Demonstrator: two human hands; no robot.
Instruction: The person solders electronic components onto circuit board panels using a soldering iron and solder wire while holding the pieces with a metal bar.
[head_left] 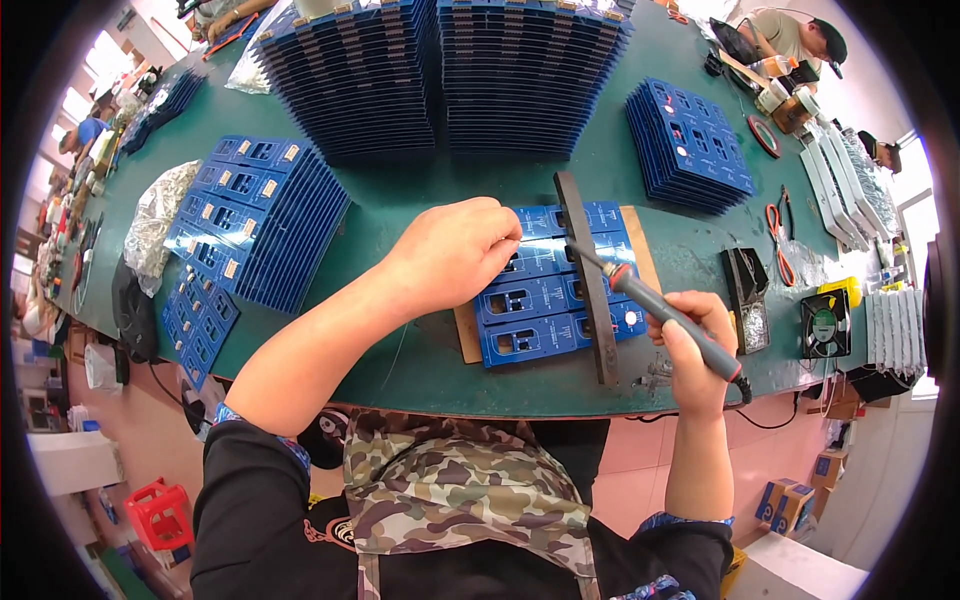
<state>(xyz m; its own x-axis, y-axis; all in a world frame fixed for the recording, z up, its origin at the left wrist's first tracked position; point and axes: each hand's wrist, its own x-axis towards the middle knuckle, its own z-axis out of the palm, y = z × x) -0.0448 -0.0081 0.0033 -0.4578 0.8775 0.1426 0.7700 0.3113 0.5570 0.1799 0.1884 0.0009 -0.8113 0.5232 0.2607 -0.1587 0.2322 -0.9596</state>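
A blue circuit board panel (540,338) with several rectangular cutouts lies on a tan backing board (641,250) in front of me. Across its right part rests a long dark bar (600,325). My right hand (697,340) is wrapped round the grey handle of a soldering iron (672,318), its tip pointing up and left over the bar. Over the panel's upper left part is my left hand (450,250), closed with the fingertips pinched near the board. Whatever those fingers hold is too small or hidden to make out.
Tall stacks of blue boards (510,90) stand at the back, with more stacks at left (250,220) and right (690,145). On the right are a black box (745,300), orange-handled pliers (778,245) and a small fan (825,325). Other people work at the far edges.
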